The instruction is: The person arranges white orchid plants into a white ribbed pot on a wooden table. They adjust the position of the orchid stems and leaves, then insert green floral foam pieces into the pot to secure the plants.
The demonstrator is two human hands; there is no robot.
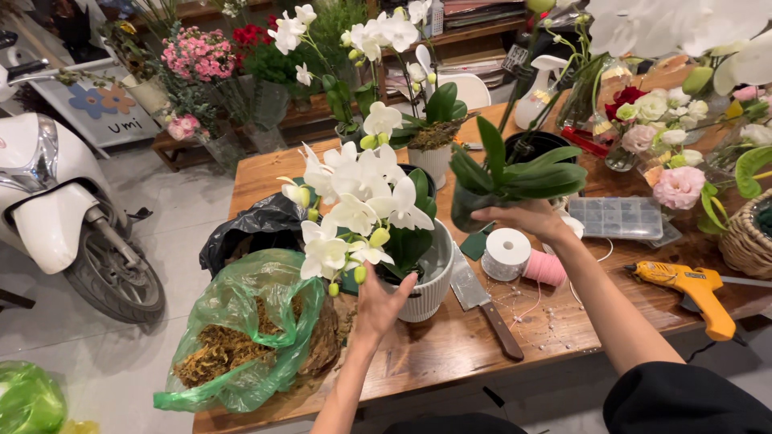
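Observation:
A white ribbed pot [430, 283] with a white orchid [354, 197] stands near the front of the wooden table [450, 345]. My left hand [378, 301] rests against the pot's front rim, fingers reaching into it under the blooms. My right hand [527, 217] holds up a second orchid plant [511, 177] in a dark clear pot, green leaves spread, just right of the white pot and above the table.
A green plastic bag of brown moss [241, 337] and a black bag [257, 229] lie left. A trowel [482, 301], ribbon spools [508, 251], a clear compartment box [619, 217], a yellow glue gun [691, 285] and a wicker basket [744, 241] lie right. A scooter [56, 201] stands left.

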